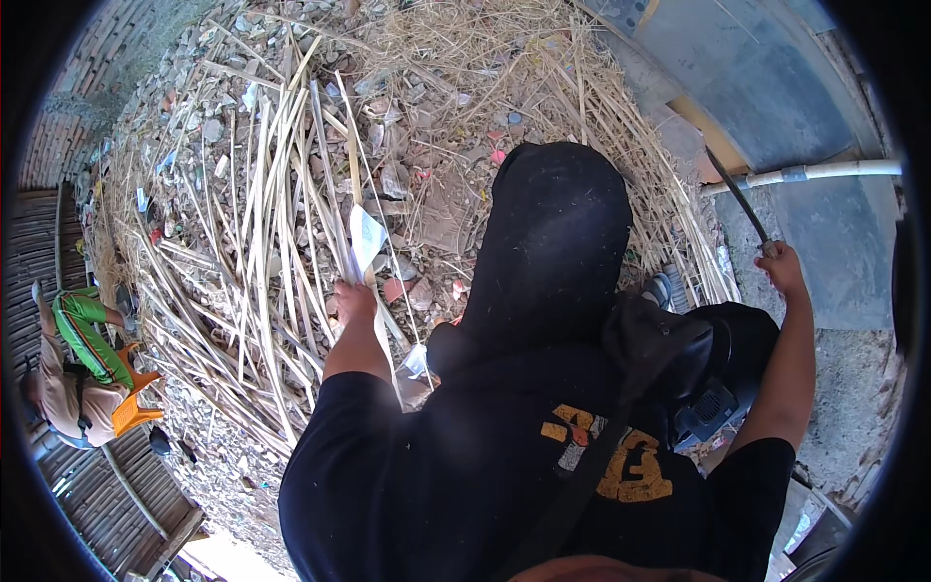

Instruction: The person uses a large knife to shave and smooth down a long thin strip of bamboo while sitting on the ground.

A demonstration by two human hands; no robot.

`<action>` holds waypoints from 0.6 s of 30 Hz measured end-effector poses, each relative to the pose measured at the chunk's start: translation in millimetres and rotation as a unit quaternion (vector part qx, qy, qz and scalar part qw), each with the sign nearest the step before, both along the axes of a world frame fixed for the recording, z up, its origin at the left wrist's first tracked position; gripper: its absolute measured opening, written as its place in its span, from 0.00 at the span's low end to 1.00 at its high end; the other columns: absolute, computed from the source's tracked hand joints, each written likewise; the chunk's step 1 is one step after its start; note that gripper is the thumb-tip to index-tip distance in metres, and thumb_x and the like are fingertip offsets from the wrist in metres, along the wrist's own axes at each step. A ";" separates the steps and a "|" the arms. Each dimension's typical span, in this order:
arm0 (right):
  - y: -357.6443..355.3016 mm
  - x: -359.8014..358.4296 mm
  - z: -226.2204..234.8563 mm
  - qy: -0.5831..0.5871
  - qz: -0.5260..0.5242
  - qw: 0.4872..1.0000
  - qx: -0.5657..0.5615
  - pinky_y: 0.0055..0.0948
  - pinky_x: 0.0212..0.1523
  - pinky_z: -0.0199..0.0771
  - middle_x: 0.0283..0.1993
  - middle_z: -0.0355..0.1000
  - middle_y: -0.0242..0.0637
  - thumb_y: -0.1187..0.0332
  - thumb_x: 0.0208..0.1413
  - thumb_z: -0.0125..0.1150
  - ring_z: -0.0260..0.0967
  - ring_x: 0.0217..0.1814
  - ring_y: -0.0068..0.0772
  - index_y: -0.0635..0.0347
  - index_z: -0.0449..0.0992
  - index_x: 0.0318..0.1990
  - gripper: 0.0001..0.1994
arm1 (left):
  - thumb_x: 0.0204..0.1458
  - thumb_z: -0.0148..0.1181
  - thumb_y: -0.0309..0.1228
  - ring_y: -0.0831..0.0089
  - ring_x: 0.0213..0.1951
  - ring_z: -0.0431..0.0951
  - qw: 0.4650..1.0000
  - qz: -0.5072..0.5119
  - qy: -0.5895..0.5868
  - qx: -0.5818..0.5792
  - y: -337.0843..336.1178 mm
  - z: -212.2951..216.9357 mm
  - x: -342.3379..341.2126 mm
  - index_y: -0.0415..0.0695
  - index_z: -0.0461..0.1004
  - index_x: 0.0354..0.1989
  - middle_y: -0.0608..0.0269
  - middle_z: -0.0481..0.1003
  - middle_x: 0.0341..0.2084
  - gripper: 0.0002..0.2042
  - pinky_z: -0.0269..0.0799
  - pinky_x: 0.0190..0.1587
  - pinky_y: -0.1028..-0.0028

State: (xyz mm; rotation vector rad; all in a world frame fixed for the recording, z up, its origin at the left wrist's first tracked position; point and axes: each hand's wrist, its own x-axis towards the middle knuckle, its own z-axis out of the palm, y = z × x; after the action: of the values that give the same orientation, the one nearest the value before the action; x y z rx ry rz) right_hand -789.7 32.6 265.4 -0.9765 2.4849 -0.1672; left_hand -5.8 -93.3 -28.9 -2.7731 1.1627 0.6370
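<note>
Running the rig remotely, I take the stick pile (260,223) as landmark. Left hand (356,301) at its right edge, touching sticks just beside a white scrap (367,238); fingertips hidden, I cannot tell whether they pinch. Right hand (782,269) well right of the pile, fingers curled round a dark, slender tool (739,197). Seated person (92,398) left of the pile.

Stalks (260,213) lie under the left fingers (345,290) and spread leftward; well beyond, someone (94,407) sits on a chair (139,412). Straw (456,48) lies farther ahead. Over there, a knife (739,199) points ahead-left from the right fingers (771,264), beside a pole (824,171).
</note>
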 end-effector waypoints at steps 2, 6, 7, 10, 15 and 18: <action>0.6 3.3 0.5 0.000 0.004 1.000 -0.007 0.33 0.25 0.68 0.25 0.71 0.36 0.68 0.41 0.71 0.69 0.23 0.29 0.65 0.75 0.37 0.16 | 0.62 0.44 0.40 0.45 0.53 0.74 1.000 -0.013 0.000 -0.006 3.7 9.0 -2.0 0.47 0.61 0.60 0.42 0.70 0.53 0.20 0.70 0.53 0.51; -3.4 6.3 4.1 -0.003 0.004 1.000 -0.010 0.32 0.23 0.67 0.25 0.71 0.35 0.68 0.41 0.71 0.68 0.23 0.28 0.65 0.75 0.39 0.17 | 0.62 0.42 0.37 0.45 0.52 0.75 0.999 -0.038 0.007 0.022 3.0 -3.9 15.7 0.49 0.64 0.56 0.43 0.71 0.52 0.16 0.71 0.52 0.50; -5.1 8.6 5.2 -0.008 0.000 1.000 -0.006 0.31 0.22 0.67 0.25 0.71 0.34 0.68 0.41 0.71 0.68 0.23 0.27 0.65 0.75 0.39 0.17 | 0.62 0.42 0.37 0.45 0.51 0.75 0.999 -0.029 0.015 0.009 2.7 -6.3 18.0 0.48 0.65 0.54 0.44 0.71 0.52 0.15 0.71 0.51 0.50; -3.5 5.6 3.2 -0.013 -0.005 1.000 -0.001 0.30 0.21 0.67 0.25 0.70 0.34 0.68 0.42 0.71 0.68 0.22 0.26 0.64 0.75 0.40 0.17 | 0.63 0.42 0.37 0.45 0.51 0.75 1.000 -0.023 0.009 0.016 2.2 -3.6 13.2 0.48 0.66 0.53 0.44 0.71 0.52 0.14 0.71 0.51 0.50; 0.3 2.7 0.3 -0.019 -0.009 1.000 -0.011 0.30 0.21 0.67 0.25 0.70 0.34 0.68 0.42 0.71 0.68 0.23 0.26 0.64 0.75 0.41 0.18 | 0.63 0.42 0.38 0.46 0.52 0.75 1.000 -0.025 0.003 0.015 3.0 5.1 7.2 0.49 0.67 0.53 0.45 0.71 0.52 0.14 0.71 0.51 0.50; 0.1 1.3 0.5 -0.016 -0.006 1.000 -0.009 0.30 0.21 0.67 0.25 0.70 0.34 0.68 0.41 0.71 0.68 0.23 0.26 0.65 0.75 0.41 0.18 | 0.63 0.42 0.39 0.46 0.51 0.76 1.000 0.004 -0.012 -0.005 5.2 3.5 5.3 0.50 0.66 0.54 0.46 0.71 0.52 0.15 0.71 0.50 0.49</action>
State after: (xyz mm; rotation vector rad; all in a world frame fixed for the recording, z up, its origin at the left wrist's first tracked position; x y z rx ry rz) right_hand -788.3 32.8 265.9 -0.9601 2.4646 -0.2082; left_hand -0.6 -88.1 -25.4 -2.7876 1.1530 0.5986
